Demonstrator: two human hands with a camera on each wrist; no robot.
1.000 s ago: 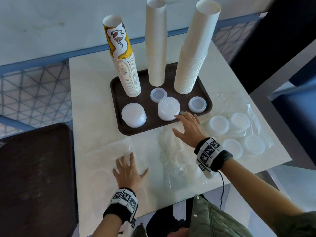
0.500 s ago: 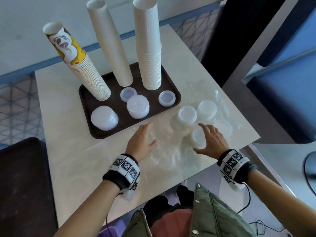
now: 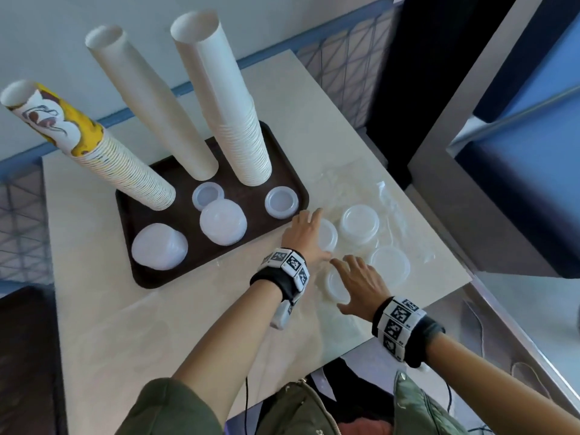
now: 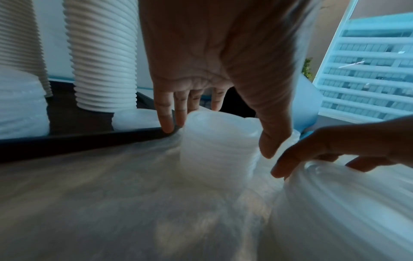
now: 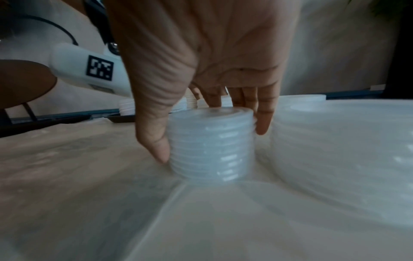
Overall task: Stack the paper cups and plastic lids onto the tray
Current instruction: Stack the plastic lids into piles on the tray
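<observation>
Chair (image 3: 25, 356), dark, sits at the far left beside the pale table (image 3: 125, 324). On the table the brown tray (image 3: 141, 277) carries three tall columns of nested paper cups: the printed stack (image 3: 103, 158), yellow-topped, leans at its left end, a plain stack (image 3: 163, 114) stands in the middle, and a ribbed stack (image 3: 238, 120) rises toward its right. In front of them the tray holds four piles of translucent lids: a wide pile (image 3: 159, 246) at the near left corner, a second wide pile (image 3: 222, 221) in the middle, a small pile (image 3: 207, 194) behind that, and another small pile (image 3: 281, 201) at the right end. Just right of the tray, crumpled clear wrap (image 3: 361, 189) lies over the tabletop, and four more lid piles sit on it, off the tray. The left hand (image 3: 303, 235) reaches over the nearest of these, lid stack A (image 4: 220, 150), with fingers going down its far side and the thumb (image 4: 273, 141) against its near side, so it wraps the stack while the stack stands on the table. Lid stack B (image 5: 211, 146) stands closer to the table edge, and the right hand (image 3: 361, 285) closes round it, thumb on one side and fingers on the other. Two further piles, the rear pile (image 3: 359, 224) and the right pile (image 3: 390, 265), sit untouched beyond both hands.
</observation>
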